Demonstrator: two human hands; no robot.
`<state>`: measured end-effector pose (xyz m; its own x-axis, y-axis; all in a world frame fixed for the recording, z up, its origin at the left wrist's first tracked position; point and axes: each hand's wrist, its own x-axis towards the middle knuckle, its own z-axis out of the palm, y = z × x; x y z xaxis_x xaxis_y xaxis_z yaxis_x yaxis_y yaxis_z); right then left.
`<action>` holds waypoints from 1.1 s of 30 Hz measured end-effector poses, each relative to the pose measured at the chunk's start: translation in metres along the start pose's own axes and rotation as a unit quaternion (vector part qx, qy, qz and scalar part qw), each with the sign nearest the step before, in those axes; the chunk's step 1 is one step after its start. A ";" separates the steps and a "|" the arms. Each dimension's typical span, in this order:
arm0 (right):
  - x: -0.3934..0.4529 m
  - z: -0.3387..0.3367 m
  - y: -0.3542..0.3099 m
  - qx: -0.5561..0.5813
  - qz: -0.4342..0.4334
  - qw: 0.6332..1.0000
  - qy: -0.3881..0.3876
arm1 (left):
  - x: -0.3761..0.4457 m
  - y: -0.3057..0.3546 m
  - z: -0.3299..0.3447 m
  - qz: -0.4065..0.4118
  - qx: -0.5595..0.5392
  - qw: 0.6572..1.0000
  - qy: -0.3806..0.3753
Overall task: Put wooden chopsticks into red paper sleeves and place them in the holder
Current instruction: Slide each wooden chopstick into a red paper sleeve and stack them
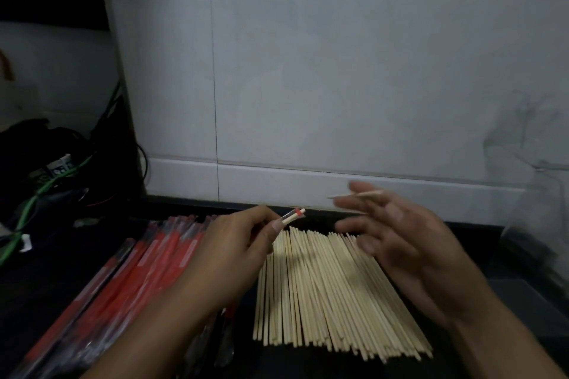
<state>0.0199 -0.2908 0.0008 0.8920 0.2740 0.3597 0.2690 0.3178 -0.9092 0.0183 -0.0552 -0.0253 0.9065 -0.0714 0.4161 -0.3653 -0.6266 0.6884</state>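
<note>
Item in hand: one sleeved pair (292, 216), its wooden tips and a band of red paper poking out past the fingers of the left hand (238, 243), whose grip is curled and pinching it above the far end of the loose stock. Right hand (391, 234): fingers spread and blurred, hovering over the far right of the pile; one thin pale stick (357, 194) shows at its fingertips, though I cannot tell whether the grip is pinching it or it merely lies across the fingers. Loose chopsticks (323, 295): one flat spread on the dark tabletop (46, 292), centre to right, running near to far; far too many to count singly, clearly several dozen at least. Sleeves (147, 258): one stack at left, red paper under clear wrap, fanned alongside the chopsticks; more than ten edges show, exact number not readable, and whether these are filled or hollow cannot be told from here. Holder: none in sight. Progress, as judged: early or middling at best, since the bare pile is large, one pair appears nearly or fully sleeved, and its placing in the holder is not yet done. Remaining: sleeve the pile, pair by pair, then stow each. Also present: white tiled wall (338, 71) at the far side, and a tangle of cables (46, 181) far left, one green.
</note>
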 end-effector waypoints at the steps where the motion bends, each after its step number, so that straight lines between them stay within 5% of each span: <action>1: 0.001 -0.001 -0.001 -0.032 -0.045 0.997 0.055 | -0.001 0.000 0.000 0.000 -0.003 1.000 -0.005; 4: 0.003 -0.002 -0.002 -0.151 -0.155 0.940 0.263 | -0.003 0.002 0.001 0.007 -0.004 1.000 -0.021; 8: 0.003 -0.006 -0.004 -0.092 -0.185 0.915 0.345 | -0.003 0.002 0.001 0.018 -0.015 0.999 -0.035; 33: 0.008 -0.013 0.001 -0.059 -0.147 0.925 0.344 | -0.005 0.002 0.002 0.053 0.006 0.997 -0.049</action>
<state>0.0320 -0.2998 0.0005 0.7831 -0.4652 0.4128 0.5384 0.1749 -0.8243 0.0137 -0.0575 -0.0272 0.8794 -0.2121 0.4263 -0.4581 -0.6208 0.6362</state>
